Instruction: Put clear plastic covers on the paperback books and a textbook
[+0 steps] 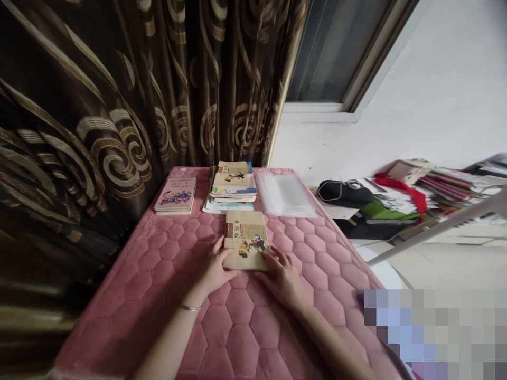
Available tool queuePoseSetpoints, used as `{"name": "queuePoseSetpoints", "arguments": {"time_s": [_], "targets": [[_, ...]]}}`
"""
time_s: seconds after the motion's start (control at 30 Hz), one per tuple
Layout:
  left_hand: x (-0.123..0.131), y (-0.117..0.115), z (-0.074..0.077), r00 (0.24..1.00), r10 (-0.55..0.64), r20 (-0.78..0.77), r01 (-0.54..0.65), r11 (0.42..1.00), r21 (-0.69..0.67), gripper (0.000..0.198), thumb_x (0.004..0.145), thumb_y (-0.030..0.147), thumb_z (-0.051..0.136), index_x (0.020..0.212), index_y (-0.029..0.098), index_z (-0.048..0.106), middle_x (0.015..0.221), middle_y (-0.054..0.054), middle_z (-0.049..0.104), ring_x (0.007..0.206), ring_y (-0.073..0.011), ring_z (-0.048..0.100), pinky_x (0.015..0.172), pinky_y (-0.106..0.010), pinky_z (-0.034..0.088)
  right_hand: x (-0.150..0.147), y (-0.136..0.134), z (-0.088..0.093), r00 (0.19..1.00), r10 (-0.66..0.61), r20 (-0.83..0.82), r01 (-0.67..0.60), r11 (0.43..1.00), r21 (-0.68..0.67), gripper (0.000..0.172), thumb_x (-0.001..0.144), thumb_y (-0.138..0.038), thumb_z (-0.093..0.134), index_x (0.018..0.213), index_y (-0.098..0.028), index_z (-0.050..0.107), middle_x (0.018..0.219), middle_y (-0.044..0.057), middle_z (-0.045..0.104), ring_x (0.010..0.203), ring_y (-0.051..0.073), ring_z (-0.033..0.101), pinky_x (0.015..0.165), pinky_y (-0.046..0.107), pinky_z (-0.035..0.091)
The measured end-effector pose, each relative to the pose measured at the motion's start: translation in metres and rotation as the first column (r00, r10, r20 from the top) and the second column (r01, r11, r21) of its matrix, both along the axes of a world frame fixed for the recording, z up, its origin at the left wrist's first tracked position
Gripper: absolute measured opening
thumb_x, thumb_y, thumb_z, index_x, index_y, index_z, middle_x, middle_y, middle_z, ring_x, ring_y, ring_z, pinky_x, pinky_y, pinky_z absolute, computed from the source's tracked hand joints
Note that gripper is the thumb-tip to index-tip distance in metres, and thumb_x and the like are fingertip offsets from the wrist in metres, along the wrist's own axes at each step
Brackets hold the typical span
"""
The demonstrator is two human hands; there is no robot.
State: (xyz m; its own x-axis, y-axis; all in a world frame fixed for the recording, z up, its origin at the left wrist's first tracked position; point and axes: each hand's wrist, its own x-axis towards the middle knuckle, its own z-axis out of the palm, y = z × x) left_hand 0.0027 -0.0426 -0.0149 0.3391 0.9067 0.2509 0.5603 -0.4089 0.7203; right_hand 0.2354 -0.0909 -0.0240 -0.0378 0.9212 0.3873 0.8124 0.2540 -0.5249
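Observation:
A tan paperback book [246, 232] with black Chinese characters and small painted figures on its cover is held between my hands above the pink quilted pad. My left hand [217, 269] grips its lower left edge, thumb along the near side. At the lower right corner, my right hand [284, 277] has its fingers on the cover edge. Just beyond is a stack of books and booklets [233, 196], topped by a similar tan book [231, 175]. Left of that stack lies a pair of pink-covered books [176, 195]. Clear plastic sleeves [288, 195] lie to its right.
The pink quilted pad [241, 338] lies under everything. A dark patterned curtain [130, 105] hangs along the left and back. Papers, a black bag [344, 193] and red cloth [412, 192] are piled at right, near a pale slanted bar [435, 227]. The lower right corner is pixelated.

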Motion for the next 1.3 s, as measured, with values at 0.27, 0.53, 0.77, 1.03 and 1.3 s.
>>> {"name": "queuePoseSetpoints", "arguments": {"time_s": [0.27,0.53,0.77,1.03,1.3], "targets": [[0.021,-0.010,0.005,0.996,-0.008,-0.094,0.018,0.994,0.109,0.030,0.077,0.018,0.068,0.106,0.027,0.070,0.148,-0.006,0.038,0.135,-0.0283,0.039,0.113,-0.046,0.034,-0.033,0.001,-0.001,0.996,-0.065,0.062,0.063,0.998,0.028,0.034,0.081,-0.042,0.066,0.115,-0.037,0.067,0.145,0.006,0.042,0.129,0.037,0.039,0.098,0.057,0.041],[-0.009,0.006,0.000,0.993,-0.111,0.051,0.111,0.994,-0.007,0.025,0.075,0.014,0.068,0.097,0.026,0.073,0.143,-0.005,0.047,0.125,-0.0238,0.051,0.109,-0.040,0.040,-0.010,0.000,-0.003,0.997,-0.049,0.054,0.051,0.998,-0.041,0.030,0.085,-0.039,0.062,0.114,-0.041,0.067,0.141,0.004,0.048,0.127,0.035,0.044,0.098,0.057,0.042],[-0.027,0.014,0.006,0.980,-0.170,0.101,0.176,0.983,-0.059,0.028,0.070,0.010,0.071,0.093,0.025,0.073,0.140,-0.007,0.051,0.126,-0.0230,0.051,0.108,-0.042,0.040,0.020,-0.002,0.001,0.990,0.110,-0.085,-0.120,0.986,-0.113,0.031,0.090,-0.036,0.052,0.118,-0.032,0.066,0.127,0.005,0.062,0.121,0.025,0.053,0.101,0.046,0.046],[-0.030,0.015,0.006,0.976,-0.170,0.135,0.186,0.976,-0.115,0.026,0.069,0.009,0.070,0.091,0.024,0.073,0.142,-0.007,0.049,0.128,-0.0238,0.049,0.109,-0.044,0.038,0.027,0.001,-0.006,0.982,0.145,-0.123,-0.160,0.979,-0.126,0.034,0.093,-0.035,0.046,0.121,-0.029,0.065,0.124,0.006,0.065,0.125,0.025,0.050,0.103,0.048,0.045],[-0.004,0.001,0.002,0.993,-0.116,-0.009,0.117,0.991,0.067,0.034,0.067,0.010,0.075,0.098,0.025,0.071,0.145,-0.007,0.042,0.129,-0.0261,0.046,0.109,-0.045,0.039,0.005,-0.004,0.003,0.999,0.047,0.020,-0.045,0.995,-0.089,0.035,0.086,-0.038,0.058,0.118,-0.027,0.065,0.129,0.010,0.058,0.122,0.029,0.049,0.100,0.049,0.045]]}}
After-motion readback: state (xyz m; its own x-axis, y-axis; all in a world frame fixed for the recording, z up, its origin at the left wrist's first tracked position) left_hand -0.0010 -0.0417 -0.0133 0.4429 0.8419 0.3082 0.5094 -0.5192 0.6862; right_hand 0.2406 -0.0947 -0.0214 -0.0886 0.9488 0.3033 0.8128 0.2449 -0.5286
